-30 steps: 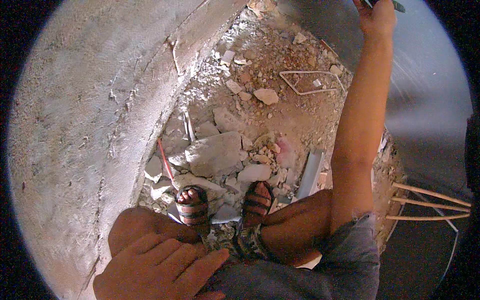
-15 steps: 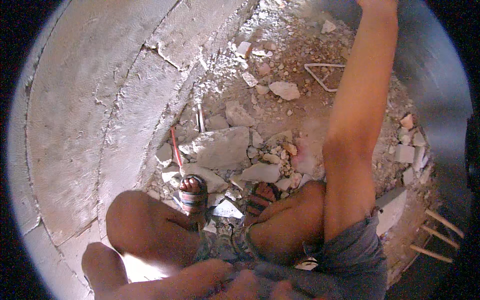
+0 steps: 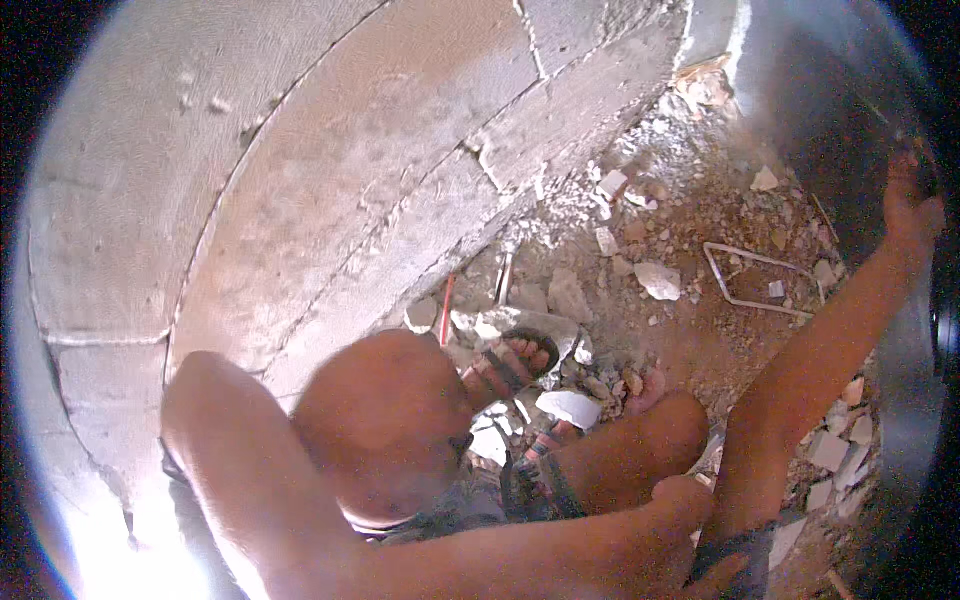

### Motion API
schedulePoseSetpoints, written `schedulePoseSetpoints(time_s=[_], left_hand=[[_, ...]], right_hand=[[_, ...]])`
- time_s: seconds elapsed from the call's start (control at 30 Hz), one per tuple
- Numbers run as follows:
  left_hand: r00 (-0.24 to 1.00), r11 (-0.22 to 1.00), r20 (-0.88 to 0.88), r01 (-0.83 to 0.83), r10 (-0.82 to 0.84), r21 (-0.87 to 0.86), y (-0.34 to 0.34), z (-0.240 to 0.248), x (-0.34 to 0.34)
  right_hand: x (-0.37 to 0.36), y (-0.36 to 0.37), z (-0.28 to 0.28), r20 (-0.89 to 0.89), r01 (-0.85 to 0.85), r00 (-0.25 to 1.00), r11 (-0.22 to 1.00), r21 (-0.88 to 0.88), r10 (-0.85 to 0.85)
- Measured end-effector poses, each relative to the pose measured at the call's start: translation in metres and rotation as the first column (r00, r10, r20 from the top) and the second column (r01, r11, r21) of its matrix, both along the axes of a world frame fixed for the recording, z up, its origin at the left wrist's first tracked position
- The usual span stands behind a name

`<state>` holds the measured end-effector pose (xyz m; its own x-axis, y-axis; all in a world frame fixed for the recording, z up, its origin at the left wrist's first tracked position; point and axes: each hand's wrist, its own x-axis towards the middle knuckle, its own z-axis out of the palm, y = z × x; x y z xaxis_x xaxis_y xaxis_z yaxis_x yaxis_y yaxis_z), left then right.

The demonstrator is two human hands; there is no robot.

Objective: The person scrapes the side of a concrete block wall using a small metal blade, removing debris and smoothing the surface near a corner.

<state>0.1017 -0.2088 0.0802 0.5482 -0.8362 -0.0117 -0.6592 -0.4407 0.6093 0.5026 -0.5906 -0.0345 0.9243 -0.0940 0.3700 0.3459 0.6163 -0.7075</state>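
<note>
My right arm reaches out to the far right. There my right hand [image 3: 908,205] is closed at a dark, shadowed surface [image 3: 830,120], its fingers curled around something dark that I cannot make out. My left forearm crosses low in front of my body. My left hand [image 3: 688,500] lies by my right upper arm, beside my right knee. A thumb or knuckle shows there, but most of its fingers are hidden or blurred. Both knees are bent in a squat, and my sandaled feet [image 3: 515,365] are among broken stones.
A wall of large grey blocks [image 3: 400,150] curves along the left. Rubble and dirt [image 3: 700,350] cover the floor. A bent white frame [image 3: 760,300] lies at the right, near broken blocks [image 3: 828,450]. A red strip [image 3: 447,310] and a metal bar [image 3: 504,278] rest by the wall.
The view has swung, so the wall and floor sit further right. My right hand has come into view at the far right. My left hand has moved right, toward my right arm.
</note>
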Motion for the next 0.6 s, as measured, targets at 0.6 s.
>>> schedulePoseSetpoints(time_s=[0.6], left_hand=[[0.88, 0.938, -0.4, 0.326, -0.255, 0.12, -0.041, -0.123, 0.148]], right_hand=[[-0.248, 0.026, 0.067, -0.081, 0.311, 0.623, 0.341, -0.887, -0.778]])
